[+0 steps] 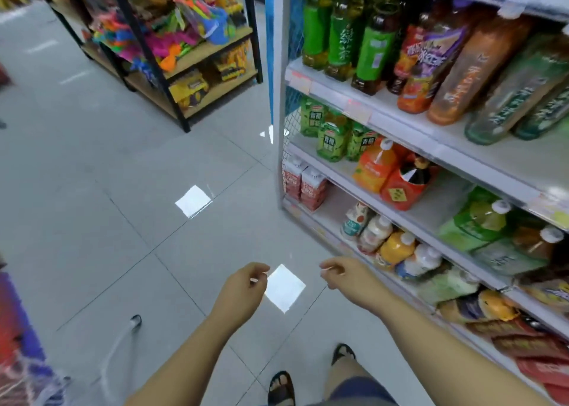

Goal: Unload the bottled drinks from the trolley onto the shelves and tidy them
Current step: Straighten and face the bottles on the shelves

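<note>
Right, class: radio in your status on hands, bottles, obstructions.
Left hand, right hand empty, loosely curled above floor. Bottled drinks stocked on shelves. Nothing between them.

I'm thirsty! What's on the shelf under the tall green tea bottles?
Small green-labelled bottles, an orange juice bottle and a red-labelled dark bottle. Whatever stands behind them is hidden.

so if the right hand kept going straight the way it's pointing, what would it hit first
Probably nothing close: the right hand points away from the drinks shelf, across bare floor tiles. The left hand sits slightly beside that line, though depth is hard to judge.
</note>
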The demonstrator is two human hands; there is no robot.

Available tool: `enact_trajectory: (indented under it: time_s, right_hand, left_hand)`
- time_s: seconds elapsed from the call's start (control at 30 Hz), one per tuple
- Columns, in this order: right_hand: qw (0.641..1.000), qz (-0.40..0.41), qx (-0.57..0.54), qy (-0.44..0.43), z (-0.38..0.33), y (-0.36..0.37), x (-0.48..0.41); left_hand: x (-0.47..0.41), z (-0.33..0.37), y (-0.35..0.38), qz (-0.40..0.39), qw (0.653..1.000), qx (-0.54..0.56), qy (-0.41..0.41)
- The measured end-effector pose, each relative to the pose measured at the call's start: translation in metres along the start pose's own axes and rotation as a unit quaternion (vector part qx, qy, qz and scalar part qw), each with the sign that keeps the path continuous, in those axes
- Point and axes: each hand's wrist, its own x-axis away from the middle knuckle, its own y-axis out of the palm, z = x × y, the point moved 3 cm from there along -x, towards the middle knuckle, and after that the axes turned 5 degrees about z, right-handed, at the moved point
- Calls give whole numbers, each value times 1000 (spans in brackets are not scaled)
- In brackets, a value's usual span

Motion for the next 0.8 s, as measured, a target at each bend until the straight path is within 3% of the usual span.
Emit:
enact_trajectory:
  time_s: [0.17, 0.47, 0.8]
  right_hand:
    - [1000, 22, -1, 6, -29, -23, -49]
    - [992, 128, 3, 0, -90, -120, -137]
    - [961, 268, -49, -55, -205, -152, -211]
  left_hand:
    - [-65, 30, -8, -18, 999, 4, 31]
    - [-190, 179, -43, -21, 986, 35, 165]
    - [-313, 232, -91, -55, 969, 35, 237]
